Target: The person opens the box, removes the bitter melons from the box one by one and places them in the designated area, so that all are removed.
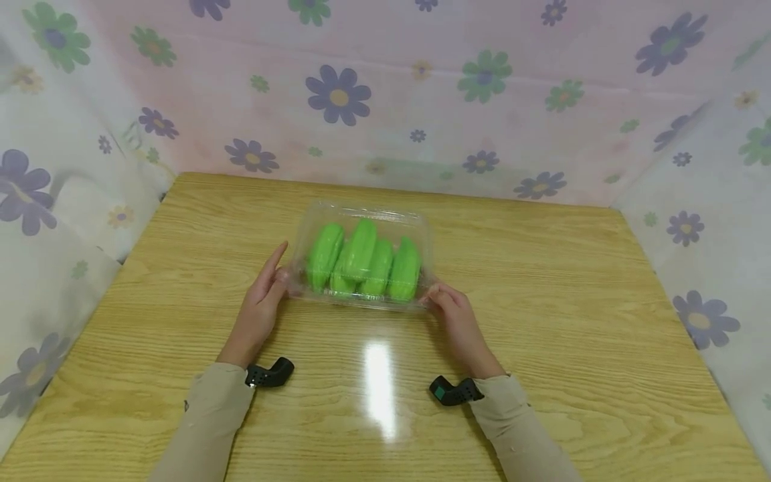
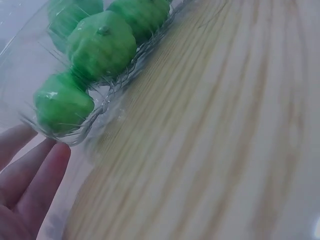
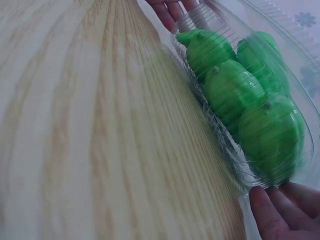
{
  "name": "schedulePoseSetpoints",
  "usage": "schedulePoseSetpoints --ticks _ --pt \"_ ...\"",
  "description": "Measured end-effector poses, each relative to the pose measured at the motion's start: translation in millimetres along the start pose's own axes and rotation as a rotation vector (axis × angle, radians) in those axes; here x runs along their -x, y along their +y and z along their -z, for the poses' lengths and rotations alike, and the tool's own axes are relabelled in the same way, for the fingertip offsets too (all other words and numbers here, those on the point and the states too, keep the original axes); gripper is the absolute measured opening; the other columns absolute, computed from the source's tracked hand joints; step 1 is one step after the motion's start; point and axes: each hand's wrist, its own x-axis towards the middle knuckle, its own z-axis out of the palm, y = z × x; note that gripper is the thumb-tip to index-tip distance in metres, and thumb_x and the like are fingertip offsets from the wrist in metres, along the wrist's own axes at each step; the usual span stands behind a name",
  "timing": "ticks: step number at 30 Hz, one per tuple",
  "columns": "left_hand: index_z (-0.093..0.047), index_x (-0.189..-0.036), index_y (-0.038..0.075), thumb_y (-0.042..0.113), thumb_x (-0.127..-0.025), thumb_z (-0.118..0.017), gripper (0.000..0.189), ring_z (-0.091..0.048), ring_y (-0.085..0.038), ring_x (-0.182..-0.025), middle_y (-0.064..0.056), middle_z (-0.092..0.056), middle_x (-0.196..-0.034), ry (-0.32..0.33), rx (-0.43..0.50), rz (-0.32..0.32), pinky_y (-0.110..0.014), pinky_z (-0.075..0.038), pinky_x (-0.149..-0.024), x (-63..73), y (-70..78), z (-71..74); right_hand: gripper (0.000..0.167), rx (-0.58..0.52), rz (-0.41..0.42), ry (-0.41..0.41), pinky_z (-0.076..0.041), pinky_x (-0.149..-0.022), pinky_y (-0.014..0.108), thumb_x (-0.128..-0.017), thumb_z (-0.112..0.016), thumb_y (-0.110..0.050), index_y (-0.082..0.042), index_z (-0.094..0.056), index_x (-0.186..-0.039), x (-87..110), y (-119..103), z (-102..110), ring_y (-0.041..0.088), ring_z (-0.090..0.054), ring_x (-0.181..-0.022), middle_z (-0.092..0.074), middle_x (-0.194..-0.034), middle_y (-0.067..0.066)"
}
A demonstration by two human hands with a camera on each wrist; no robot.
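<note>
Both hands hold a clear plastic clamshell box (image 1: 367,213) by its two ends, with its long side across in front of me. Inside lie several bright green, ridged, oblong vegetables (image 1: 361,248), one partly on top of the others. My left hand (image 1: 263,294) grips the near left corner, its index finger extended away from the side. At the near right corner my right hand (image 1: 454,314) pinches the rim. The left wrist view shows fingertips (image 2: 57,157) right at the box's lower corner. In the right wrist view, both hands appear at opposite ends of the box.
The wood-grain table (image 1: 560,301) stretches out on all sides of the box, with a bright light reflection near its front. Flower-patterned curtains (image 1: 391,87) stand behind it and at both sides. A black wrist device (image 1: 454,390) sits on each forearm.
</note>
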Motion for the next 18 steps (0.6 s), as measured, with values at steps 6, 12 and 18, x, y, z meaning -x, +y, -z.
schedulePoseSetpoints --ticks 6,12,18 --pt "-0.025 -0.140 0.032 0.025 -0.097 -0.037 0.046 -0.042 -0.023 -0.118 -0.010 -0.040 -0.133 -0.005 -0.011 -0.016 -0.042 -0.038 -0.094 2.4 16.1 -0.4 0.024 -0.016 0.008 -0.004 -0.046 -0.083 0.025 -0.092 -0.044 -0.017 0.001 -0.051 -0.077 0.0 -2 1 0.016 -0.050 -0.091 -0.051 -0.097 0.009" --pt "-0.028 -0.141 0.019 0.012 -0.097 -0.037 0.045 -0.044 -0.027 -0.110 -0.015 -0.037 -0.132 -0.002 -0.019 -0.056 -0.045 -0.038 -0.090 2.9 24.6 -1.4 0.020 -0.023 0.000 -0.037 -0.043 -0.087 0.029 -0.092 -0.041 -0.014 0.004 -0.048 -0.085 -0.9 -3 1 0.023 -0.048 -0.099 -0.049 -0.103 0.014" --pt "-0.028 -0.140 0.014 0.014 -0.096 -0.040 0.045 -0.044 -0.029 -0.108 -0.017 -0.036 -0.131 -0.004 0.007 -0.073 -0.048 -0.037 -0.091 1.9 22.6 -2.5 0.032 0.112 -0.025 -0.042 -0.034 -0.092 0.037 -0.091 -0.039 -0.016 -0.004 -0.047 -0.119 -0.2 -3 0 0.021 -0.038 -0.115 -0.032 -0.137 -0.001"
